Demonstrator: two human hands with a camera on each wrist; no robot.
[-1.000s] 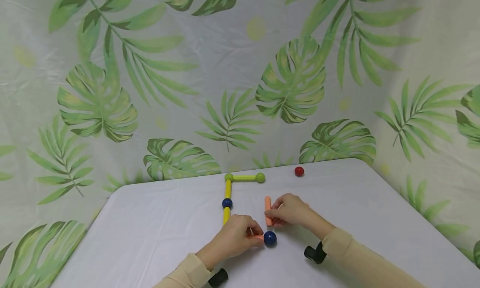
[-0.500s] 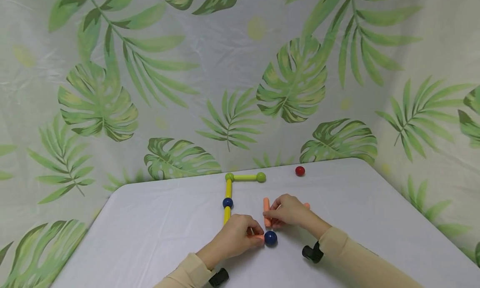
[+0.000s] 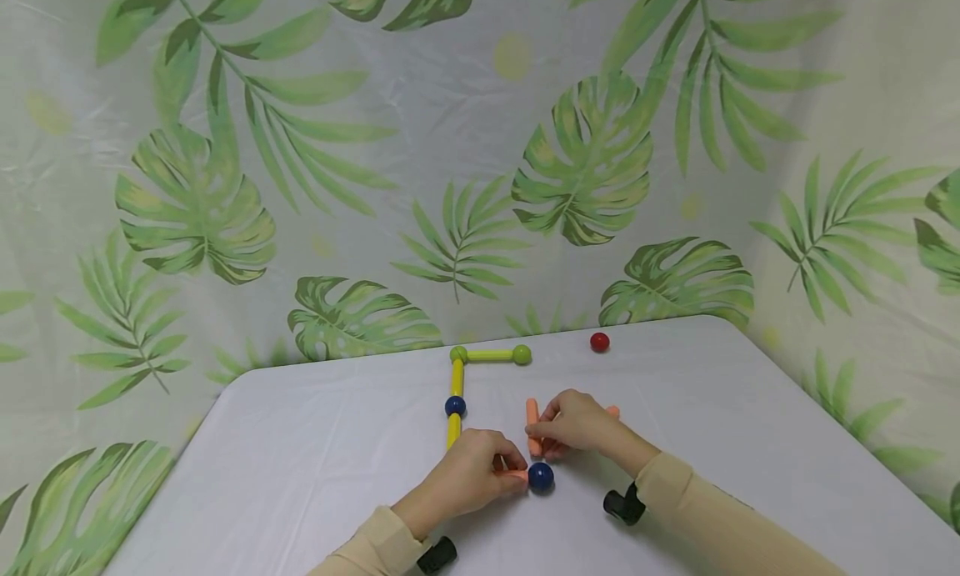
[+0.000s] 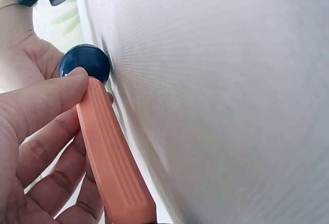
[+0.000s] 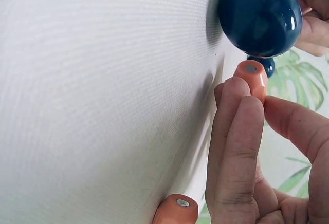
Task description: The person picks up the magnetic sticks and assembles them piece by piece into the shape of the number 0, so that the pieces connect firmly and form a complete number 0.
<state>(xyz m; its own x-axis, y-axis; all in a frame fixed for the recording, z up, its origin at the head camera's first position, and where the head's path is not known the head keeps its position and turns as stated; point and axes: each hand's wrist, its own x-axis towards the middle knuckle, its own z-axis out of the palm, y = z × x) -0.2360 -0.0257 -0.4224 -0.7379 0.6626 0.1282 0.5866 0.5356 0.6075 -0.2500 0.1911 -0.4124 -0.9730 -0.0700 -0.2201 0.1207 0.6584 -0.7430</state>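
Head view: low in the centre of the frame, the left hand (image 3: 468,478) pinches a short orange rod (image 3: 516,474) lying left-to-right against the dark blue ball (image 3: 541,476), while just above it the right hand (image 3: 573,423) pinches a second orange rod (image 3: 533,426) whose long axis runs up the frame, its near end just above that ball, on the white desk (image 3: 300,476) before a leaf-print curtain (image 3: 300,184).

Left wrist view: thumb and curled fingers (image 4: 46,100) grip the ribbed rod (image 4: 110,157), tip touching the ball (image 4: 85,64).

Right wrist view: curled fingers (image 5: 239,147) hold the rod (image 5: 252,77) end-on just below the ball (image 5: 259,16).
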